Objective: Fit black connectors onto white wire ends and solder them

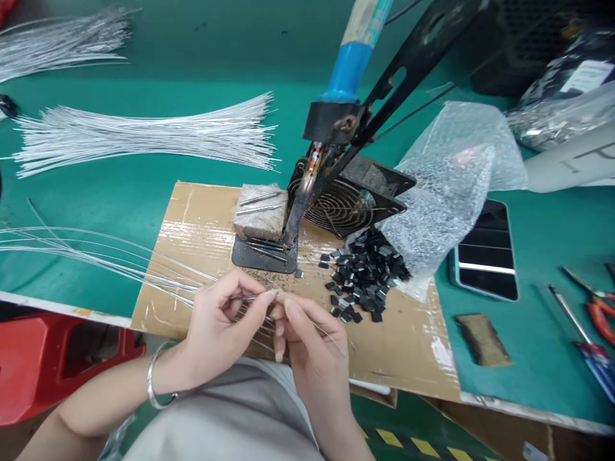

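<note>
Left hand point(225, 333): pinching thin wires point(144, 276) between thumb and forefinger, the other fingers curling in.
Right hand point(317, 352): meeting the left at the fingertips, thumb and forefinger pressing together on what looks like a wire end; the exact hold is hiding there.
Wires: passing through the hands above the card point(403, 358), long ends trailing toward nine o'clock; this handful seems to be in mid-work, and whether any end is finished I cannot tell.
Chips point(365, 275): lying loose in a heap between two and three o'clock from the fingertips; none is visibly sitting on a wire, so many appear to be left.
Iron point(313, 165): pointing down near twelve o'clock, standing apart from the hands.
Block point(262, 224): sitting at twelve, rods point(259, 209) resting on top.
Fan point(343, 202): standing at one o'clock.
Bag point(442, 198): slumping behind the chips, at two.
Near bundle point(144, 136): lying at eleven; done or waiting, I cannot tell.
Far bundle point(62, 41): lying beyond it, likewise unclear.
</note>
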`<state>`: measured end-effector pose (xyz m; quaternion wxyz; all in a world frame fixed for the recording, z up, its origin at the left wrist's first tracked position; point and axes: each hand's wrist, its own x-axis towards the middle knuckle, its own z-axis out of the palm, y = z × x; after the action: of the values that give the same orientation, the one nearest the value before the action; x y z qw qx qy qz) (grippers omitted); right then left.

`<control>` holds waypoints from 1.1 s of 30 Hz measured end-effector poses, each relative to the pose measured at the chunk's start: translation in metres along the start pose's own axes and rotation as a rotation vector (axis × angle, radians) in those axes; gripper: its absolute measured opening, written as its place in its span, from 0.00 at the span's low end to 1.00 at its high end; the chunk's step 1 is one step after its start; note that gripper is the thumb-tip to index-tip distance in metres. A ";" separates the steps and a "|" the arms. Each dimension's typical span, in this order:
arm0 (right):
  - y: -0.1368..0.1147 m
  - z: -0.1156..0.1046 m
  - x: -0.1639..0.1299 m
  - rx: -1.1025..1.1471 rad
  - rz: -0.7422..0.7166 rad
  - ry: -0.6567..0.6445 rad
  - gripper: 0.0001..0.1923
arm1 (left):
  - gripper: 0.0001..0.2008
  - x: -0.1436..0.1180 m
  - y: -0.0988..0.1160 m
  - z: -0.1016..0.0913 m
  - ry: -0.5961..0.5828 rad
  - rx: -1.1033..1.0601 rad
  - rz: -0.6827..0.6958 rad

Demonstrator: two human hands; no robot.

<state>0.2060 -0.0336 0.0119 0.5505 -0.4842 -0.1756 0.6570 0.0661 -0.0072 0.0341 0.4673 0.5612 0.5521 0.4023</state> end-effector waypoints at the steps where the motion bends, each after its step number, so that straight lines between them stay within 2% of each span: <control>1: -0.004 -0.005 0.002 -0.089 -0.055 0.030 0.08 | 0.06 0.001 0.001 -0.002 0.005 0.011 -0.003; 4: -0.018 -0.021 0.013 -0.470 -0.338 0.204 0.07 | 0.06 0.006 0.002 -0.007 0.002 0.051 -0.013; 5: -0.023 -0.026 0.019 -0.613 -0.430 0.222 0.08 | 0.06 0.007 0.003 -0.008 -0.004 0.056 -0.017; 8: -0.030 -0.037 0.036 -1.053 -0.605 0.111 0.09 | 0.04 0.011 0.005 -0.011 -0.019 0.054 -0.036; 11: -0.031 -0.042 0.046 -1.290 -0.684 0.000 0.07 | 0.02 0.013 0.009 -0.012 -0.027 0.051 -0.033; 24: -0.029 -0.043 0.049 -1.421 -0.819 0.005 0.05 | 0.04 0.018 0.010 -0.014 -0.049 0.097 0.030; 29: -0.031 -0.040 0.048 -1.422 -0.754 0.084 0.06 | 0.04 0.019 0.012 -0.016 -0.042 0.106 -0.002; 33: -0.034 -0.036 0.044 -1.297 -0.662 0.130 0.06 | 0.03 0.021 0.013 -0.015 -0.043 0.089 -0.016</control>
<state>0.2580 0.0059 0.0013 0.3322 -0.6725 -0.6335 0.1898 0.0556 0.0157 0.0487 0.4568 0.5856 0.5639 0.3612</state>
